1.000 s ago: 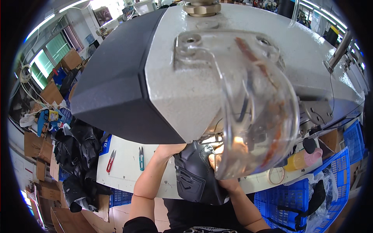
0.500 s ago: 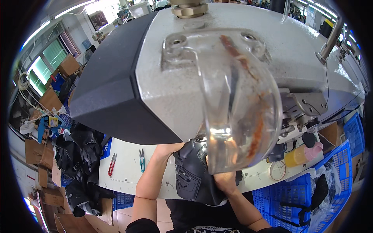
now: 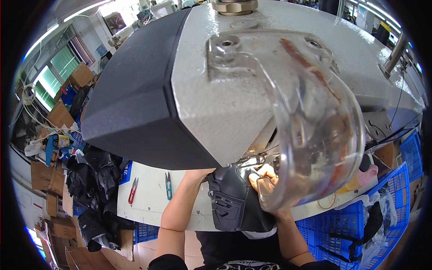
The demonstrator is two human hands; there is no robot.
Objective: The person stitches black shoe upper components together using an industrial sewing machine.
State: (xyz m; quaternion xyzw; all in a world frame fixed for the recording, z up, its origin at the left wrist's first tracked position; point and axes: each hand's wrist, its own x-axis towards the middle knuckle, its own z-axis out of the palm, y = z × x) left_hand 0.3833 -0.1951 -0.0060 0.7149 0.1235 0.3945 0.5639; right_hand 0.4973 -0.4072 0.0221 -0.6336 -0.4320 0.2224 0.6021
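Note:
A black leather piece (image 3: 229,207), shaped like a boot upper with a raised moulded panel and a stitched seam, lies under the head of a sewing machine (image 3: 220,108). My right hand (image 3: 264,176) is on its right side, fingers bent and pressed together at the leather's edge near the needle area. The clear curved guard (image 3: 315,135) covers part of that hand and wrist. My left hand (image 3: 203,173) reaches to the leather's far left edge. The machine's dark cover hides its fingers. The needle itself cannot be made out.
Red-handled snips (image 3: 132,191) and teal snips (image 3: 168,186) lie on the white table (image 3: 150,180), left of my forearm. Black leather pieces (image 3: 96,180) are heaped at the left. Blue crates (image 3: 333,225) stand at the right, near a pink cup (image 3: 368,174).
My view has shifted, so the machine and guard appear farther right. My right fingers now show beside the guard at the leather's edge. The leather piece sits slightly more upright.

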